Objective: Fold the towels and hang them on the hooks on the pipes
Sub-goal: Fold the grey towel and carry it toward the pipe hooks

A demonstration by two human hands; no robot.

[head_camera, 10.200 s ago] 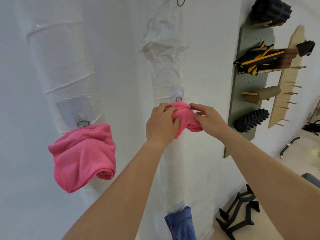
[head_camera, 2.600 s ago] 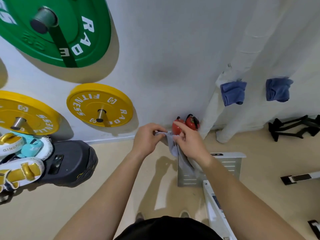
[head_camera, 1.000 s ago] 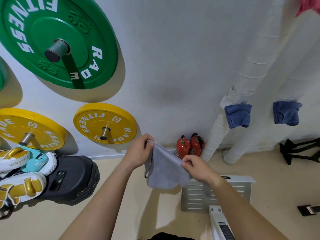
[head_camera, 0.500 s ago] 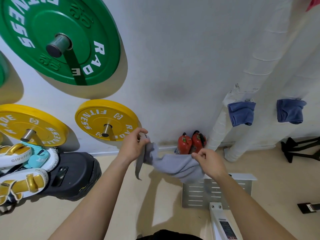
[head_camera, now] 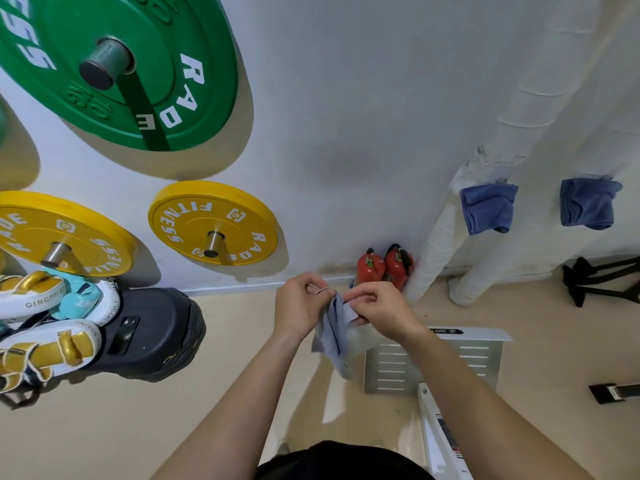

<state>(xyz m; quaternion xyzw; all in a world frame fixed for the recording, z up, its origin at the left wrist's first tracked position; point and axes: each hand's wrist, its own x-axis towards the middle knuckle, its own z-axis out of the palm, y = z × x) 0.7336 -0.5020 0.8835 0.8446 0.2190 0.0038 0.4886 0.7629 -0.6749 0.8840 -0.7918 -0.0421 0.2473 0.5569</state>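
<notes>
White wall and tan floor fill the view, with gym things all around. Low in the middle, at 6 o'clock, hangs the grey towel. The left hand pinches its top edge from the 9 o'clock side. The right hand pinches it from the 3 o'clock side. Both hands grip the cloth with curled fingers, and they almost touch.

Half a second ago the hands were apart and the towel sagged wide between them. Now they have come together, so the towel is folded over and hangs down thin, with its layers side by side. That looks like one fold done. It may need one more fold to be as small as the towels already hung.

From the towel, two red cans stand near at 1 o'clock, by the wall. A metal step lies on the floor close by at 4 o'clock. Two white pipes rise at 2 o'clock, and blue towels hang on them, one on each. No free hook shows from here, so the person will likely have to look up the pipes for one. A black pad sits at 9 o'clock, a yellow disc at 10 o'clock and a green disc at 11 o'clock.
</notes>
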